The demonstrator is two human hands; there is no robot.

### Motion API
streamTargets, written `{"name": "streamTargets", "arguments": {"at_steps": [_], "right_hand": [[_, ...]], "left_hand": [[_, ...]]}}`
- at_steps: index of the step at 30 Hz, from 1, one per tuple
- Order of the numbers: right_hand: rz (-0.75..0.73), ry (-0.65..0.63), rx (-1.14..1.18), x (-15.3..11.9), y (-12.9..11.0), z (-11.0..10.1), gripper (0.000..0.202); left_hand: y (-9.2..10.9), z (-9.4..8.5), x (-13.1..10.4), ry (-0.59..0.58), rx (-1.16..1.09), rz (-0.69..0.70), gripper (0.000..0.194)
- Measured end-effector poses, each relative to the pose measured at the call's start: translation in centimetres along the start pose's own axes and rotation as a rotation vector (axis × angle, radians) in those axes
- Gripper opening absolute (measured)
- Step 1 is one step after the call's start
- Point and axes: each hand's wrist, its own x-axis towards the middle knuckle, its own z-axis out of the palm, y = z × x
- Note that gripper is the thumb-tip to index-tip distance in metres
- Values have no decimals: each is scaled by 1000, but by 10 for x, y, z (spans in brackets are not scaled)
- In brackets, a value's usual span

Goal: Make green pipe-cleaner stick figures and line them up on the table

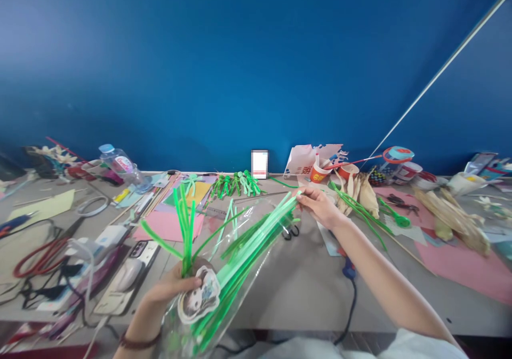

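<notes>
My left hand is closed round the bottoms of several bright green pipe cleaners that fan upward. The same hand pinches a clear plastic bag with a cartoon sticker under the thumb. Inside the bag lie long light and dark green pipe cleaners, slanting up to the right. At their upper end, my right hand has its fingers pinched on the tips of the light green pipe cleaners, by the bag's edge. Behind the bag, a row of twisted green pipe-cleaner pieces lies near the blue wall.
On the left are a tilted water bottle, red-handled scissors, a power strip and a phone. Red paper cups, dried husks and pink paper lie to the right. A cable crosses the front edge.
</notes>
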Motion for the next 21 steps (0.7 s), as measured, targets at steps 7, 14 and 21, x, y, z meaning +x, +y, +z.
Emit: {"name": "streamTargets", "arguments": {"at_steps": [7, 14, 21], "right_hand": [[45, -62, 113, 2, 3, 32, 25], [38, -129, 48, 1, 10, 49, 25], [1, -164, 62, 4, 8, 74, 29]], "left_hand": [[13, 16, 6, -114, 147, -64, 48], [32, 24, 18, -350, 100, -44, 69], [21, 36, 57, -434, -74, -49, 66]]}}
